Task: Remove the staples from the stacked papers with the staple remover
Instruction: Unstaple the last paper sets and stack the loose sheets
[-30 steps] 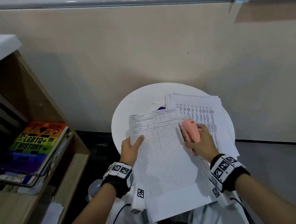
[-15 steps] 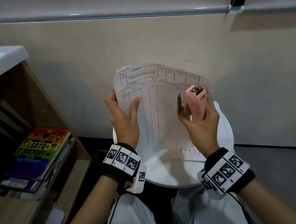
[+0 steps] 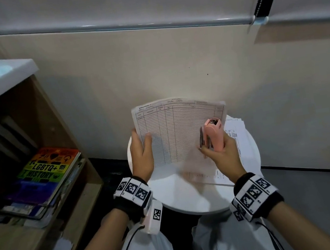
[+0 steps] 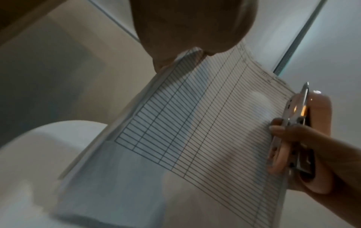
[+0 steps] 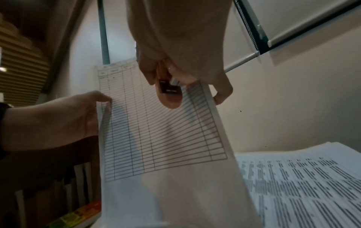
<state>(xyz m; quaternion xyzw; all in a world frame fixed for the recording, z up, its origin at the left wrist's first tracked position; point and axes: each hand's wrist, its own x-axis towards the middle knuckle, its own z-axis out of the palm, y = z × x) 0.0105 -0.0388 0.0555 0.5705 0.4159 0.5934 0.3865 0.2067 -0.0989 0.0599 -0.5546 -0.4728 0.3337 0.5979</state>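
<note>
A sheaf of lined form papers (image 3: 178,131) stands upright over the round white table (image 3: 193,198), slightly bowed. My left hand (image 3: 142,154) grips its left edge, thumb on the front. My right hand (image 3: 220,152) holds the pink staple remover (image 3: 213,134) against the right edge, with fingers behind the sheets. The left wrist view shows the papers (image 4: 205,123) and the remover (image 4: 312,123) with its metal jaw pointing up. In the right wrist view the remover (image 5: 170,95) lies in front of the papers (image 5: 156,131). No staple is visible.
A second stack of printed papers (image 3: 237,139) lies on the table's right side, also seen in the right wrist view (image 5: 302,185). A wooden bookshelf (image 3: 43,209) with a rainbow-covered book (image 3: 49,167) stands to the left. A wall rises just behind the table.
The sheaf lay flat a second ago. Both hands have since raised it to stand upright over the table. The staple remover has stayed in my right hand.
</note>
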